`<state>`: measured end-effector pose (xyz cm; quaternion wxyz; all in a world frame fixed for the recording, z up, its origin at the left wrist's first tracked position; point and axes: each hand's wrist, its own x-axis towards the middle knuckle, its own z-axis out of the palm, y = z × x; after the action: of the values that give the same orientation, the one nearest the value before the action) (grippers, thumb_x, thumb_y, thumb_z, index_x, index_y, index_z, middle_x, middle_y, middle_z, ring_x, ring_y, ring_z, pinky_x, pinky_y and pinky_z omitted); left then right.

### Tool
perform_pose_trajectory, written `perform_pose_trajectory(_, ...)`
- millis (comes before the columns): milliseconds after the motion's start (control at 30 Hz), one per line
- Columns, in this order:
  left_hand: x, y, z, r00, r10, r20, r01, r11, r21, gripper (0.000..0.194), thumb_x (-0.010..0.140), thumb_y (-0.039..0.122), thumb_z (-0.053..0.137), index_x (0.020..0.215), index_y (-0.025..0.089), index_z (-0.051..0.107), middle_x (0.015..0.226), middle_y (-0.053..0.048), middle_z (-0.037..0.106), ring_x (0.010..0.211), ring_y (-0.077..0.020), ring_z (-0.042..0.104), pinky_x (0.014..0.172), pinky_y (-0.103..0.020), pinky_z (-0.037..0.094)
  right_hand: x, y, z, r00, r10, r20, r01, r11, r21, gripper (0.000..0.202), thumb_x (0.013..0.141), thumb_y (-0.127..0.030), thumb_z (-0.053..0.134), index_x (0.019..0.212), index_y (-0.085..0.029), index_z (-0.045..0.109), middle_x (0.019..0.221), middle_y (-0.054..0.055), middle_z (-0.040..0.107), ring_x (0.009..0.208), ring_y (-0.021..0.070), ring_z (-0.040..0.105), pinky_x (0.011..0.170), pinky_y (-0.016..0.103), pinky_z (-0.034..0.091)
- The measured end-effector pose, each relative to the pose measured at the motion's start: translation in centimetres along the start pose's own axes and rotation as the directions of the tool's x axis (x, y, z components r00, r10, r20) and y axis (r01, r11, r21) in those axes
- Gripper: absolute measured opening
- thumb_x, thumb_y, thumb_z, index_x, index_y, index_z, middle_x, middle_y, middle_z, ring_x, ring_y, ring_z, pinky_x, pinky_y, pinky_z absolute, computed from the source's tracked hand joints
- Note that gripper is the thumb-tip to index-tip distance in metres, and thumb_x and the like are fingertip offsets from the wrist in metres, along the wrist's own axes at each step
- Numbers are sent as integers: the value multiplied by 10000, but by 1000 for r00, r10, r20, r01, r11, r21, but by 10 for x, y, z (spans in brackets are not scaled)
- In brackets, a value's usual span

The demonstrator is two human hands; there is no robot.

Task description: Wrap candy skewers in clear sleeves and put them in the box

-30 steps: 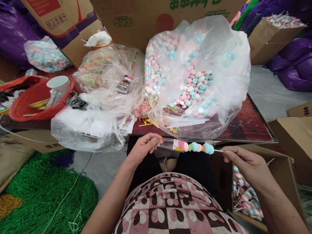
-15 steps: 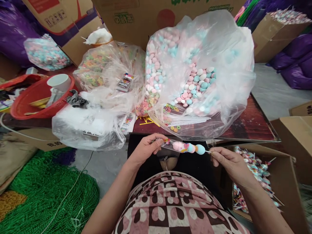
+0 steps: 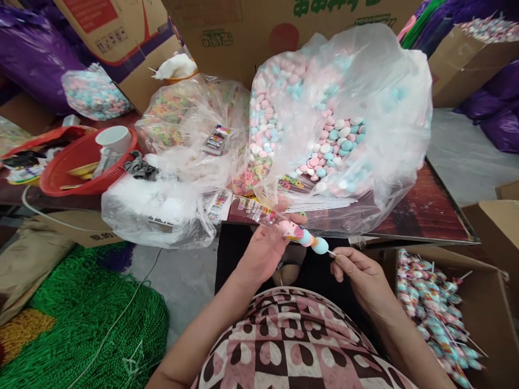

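A marshmallow skewer (image 3: 306, 237), with pink, white and blue pieces on a white stick, slants between my two hands in front of my lap. A clear printed wrapper covers its upper part and runs past it to the upper left. My left hand (image 3: 265, 248) is closed loosely round the wrapped upper end, with fingertips showing beyond it. My right hand (image 3: 357, 267) pinches the bare stick at the lower end between thumb and fingers. Just beyond, a large clear bag (image 3: 389, 129) of pastel marshmallows lies open on the dark red table (image 3: 438, 210).
White sticks (image 3: 324, 205) lie at the bag's front edge. To the left are a bag of ring-shaped pieces (image 3: 170, 113), a bag of clear wrappers (image 3: 158, 210) and a red basket (image 3: 65, 173) with a white cup. Wrapped skewers fill a carton (image 3: 482, 302) at lower right.
My left hand has moved from the wrapper's far end to round the wrapped candies. The skewer now tilts more steeply, and the wrapper's end sticks out past my left hand. My right hand still holds the stick.
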<state>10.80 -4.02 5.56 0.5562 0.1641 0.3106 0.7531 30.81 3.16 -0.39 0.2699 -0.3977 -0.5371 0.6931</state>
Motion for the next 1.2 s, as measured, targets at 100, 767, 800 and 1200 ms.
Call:
perform_pose_trajectory(100,2,-5,4,1000,-8,-30,8,1000,-7,310,826,374,676,1086,207,642,911,-47,690,997,-228,643,925,-398,441,-3,1,4,999,12,51,-7,995,-100,271,851,-449,637,932,-195,687,521,-35,543,516,110,477,568,254,374)
perform_pose_trajectory(767,7,-1,4,998,57,-24,-55,994,93,458,739,396,761,1136,260,579,924,-21,678,912,-190,640,908,-392,446,-8,-6,47,970,164,181,-176,983,54,334,806,-496,672,899,-177,638,468,-60,501,440,92,422,506,243,291)
perform_pose_trajectory(800,8,1,5,998,53,-33,-49,992,114,436,726,369,773,1107,253,595,888,-14,678,895,-191,642,899,-391,451,-9,-6,48,966,176,191,-188,981,45,343,814,-506,659,908,-176,637,453,-62,494,426,93,416,498,243,284)
perform_pose_trajectory(1200,3,-6,-3,998,-34,-43,36,998,49,467,739,331,764,1166,262,590,1053,-38,685,988,-183,634,949,-371,423,-8,2,47,956,170,240,-174,985,-6,402,857,-535,586,1001,-165,646,434,-66,476,425,101,412,503,252,288)
